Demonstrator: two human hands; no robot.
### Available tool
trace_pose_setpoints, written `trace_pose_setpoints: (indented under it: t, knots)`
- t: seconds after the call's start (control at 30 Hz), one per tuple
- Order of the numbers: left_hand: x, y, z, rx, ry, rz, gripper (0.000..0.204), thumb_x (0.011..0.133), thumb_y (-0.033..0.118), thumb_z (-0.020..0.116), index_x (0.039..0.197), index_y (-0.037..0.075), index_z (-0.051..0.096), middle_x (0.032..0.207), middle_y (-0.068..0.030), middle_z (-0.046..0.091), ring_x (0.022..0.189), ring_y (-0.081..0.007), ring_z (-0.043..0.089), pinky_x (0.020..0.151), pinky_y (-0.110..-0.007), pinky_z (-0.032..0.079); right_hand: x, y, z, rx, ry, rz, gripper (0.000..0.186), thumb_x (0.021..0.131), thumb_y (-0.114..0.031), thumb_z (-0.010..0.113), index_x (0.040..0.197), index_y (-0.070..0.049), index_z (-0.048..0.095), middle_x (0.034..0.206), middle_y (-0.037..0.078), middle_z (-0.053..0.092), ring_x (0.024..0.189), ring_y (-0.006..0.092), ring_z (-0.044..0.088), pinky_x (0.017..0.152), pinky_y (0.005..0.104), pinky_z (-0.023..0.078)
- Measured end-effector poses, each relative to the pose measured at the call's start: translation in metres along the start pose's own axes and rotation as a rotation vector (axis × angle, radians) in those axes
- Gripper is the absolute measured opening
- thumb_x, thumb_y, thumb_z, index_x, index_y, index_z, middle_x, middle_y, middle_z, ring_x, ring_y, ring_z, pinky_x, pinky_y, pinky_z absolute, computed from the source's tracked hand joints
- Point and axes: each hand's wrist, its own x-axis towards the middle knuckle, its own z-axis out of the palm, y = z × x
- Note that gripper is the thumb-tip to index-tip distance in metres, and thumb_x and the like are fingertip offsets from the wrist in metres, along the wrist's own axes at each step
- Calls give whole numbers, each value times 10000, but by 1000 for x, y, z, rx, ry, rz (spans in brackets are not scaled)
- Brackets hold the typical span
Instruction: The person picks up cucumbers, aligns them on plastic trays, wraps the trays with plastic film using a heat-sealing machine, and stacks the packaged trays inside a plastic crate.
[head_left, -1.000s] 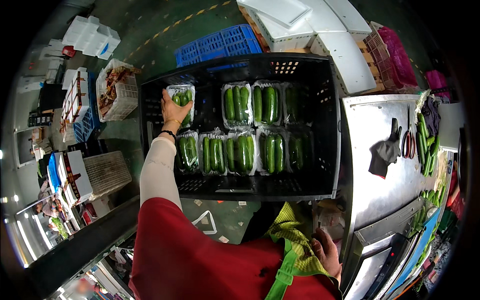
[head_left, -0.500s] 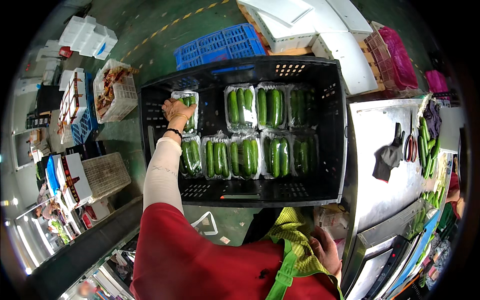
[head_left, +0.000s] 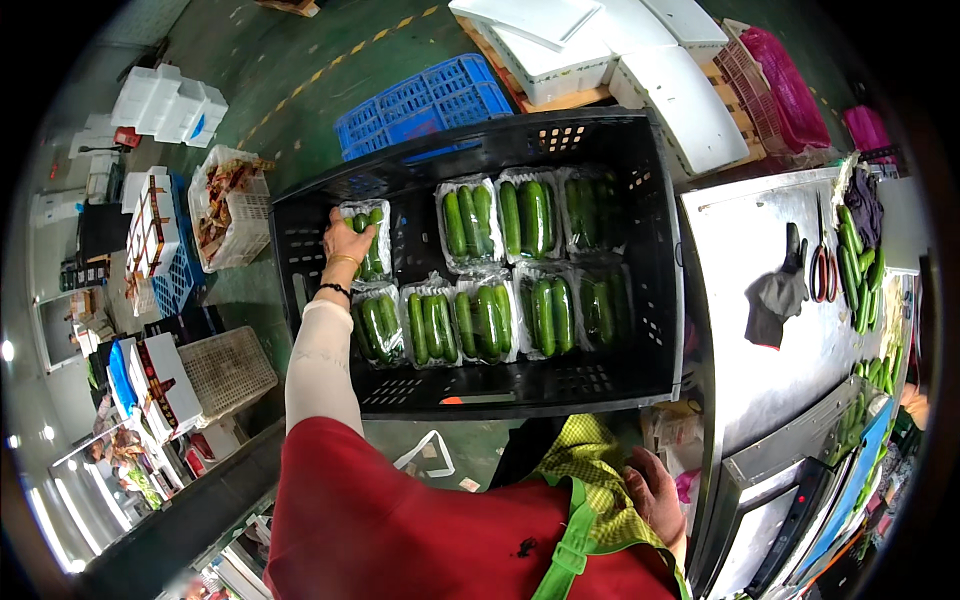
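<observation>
The left hand (head_left: pixel 345 243) grips a clear-wrapped tray of green cucumbers (head_left: pixel 368 240) in the far-left corner of the black plastic crate (head_left: pixel 665 290); the right hand (head_left: pixel 652 490) rests loosely curled below the crate, holding nothing.

The cucumbers (head_left: pixel 480 320) are dark green under clear film, packed in a black crate (head_left: pixel 660 300) with a perforated wall. At twelve o'clock lies a bright blue crate (head_left: pixel 420 100), with white foam boxes (head_left: pixel 640 60) at one o'clock and a magenta basket (head_left: pixel 785 85) beside them. The table (head_left: pixel 740 370) at three o'clock is dull silver, carrying a grey glove (head_left: pixel 775 300) and red-handled scissors (head_left: pixel 825 270). The sleeve (head_left: pixel 320 370) is cream, the apron (head_left: pixel 380 520) red, its strap (head_left: pixel 570 545) green, beside a yellow-green checked cloth (head_left: pixel 590 470).
</observation>
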Motion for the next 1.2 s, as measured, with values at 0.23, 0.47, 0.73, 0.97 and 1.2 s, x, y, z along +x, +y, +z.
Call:
trace_pose_setpoints:
  t: [0.23,0.47,0.73,0.97,1.2]
  knots:
    - [-21,-33,25,-101,307,226,809,723,380,788,1354,-8,465,1240,-313,566,1162,-455,538,990,-486,451,4,4,-1,-113,10,-40,568,980,-371,570,1350,45,462,1226,136,592,932,173,615,668,277,550]
    - [-6,-20,24,40,82,56,658,864,398,656,1338,-26,487,1213,-294,597,1137,-456,562,997,-480,442,13,24,-2,-156,-7,-111,539,976,-338,563,1331,59,479,1210,160,611,1018,206,618,804,314,536]
    - [-22,48,38,291,424,284,491,871,189,586,1277,-75,507,1372,-284,468,1316,-469,382,1123,-523,297,15,34,0,-226,77,-31,502,962,-244,576,1342,66,468,1255,189,600,1094,237,620,789,318,560]
    - [-76,117,113,-1142,-187,-88,879,929,619,504,1538,49,226,1573,-163,272,1427,-322,306,1159,-388,260,0,28,-1,-168,107,-121,488,934,-182,625,1327,68,481,1233,196,602,1051,240,638,829,336,551]
    - [-74,122,130,-650,-31,178,720,947,450,561,1451,-20,352,1455,-263,404,1354,-373,386,1123,-431,306,-1,38,-6,-244,102,-168,486,927,-259,645,1296,31,519,1209,207,622,1048,289,651,894,362,518]
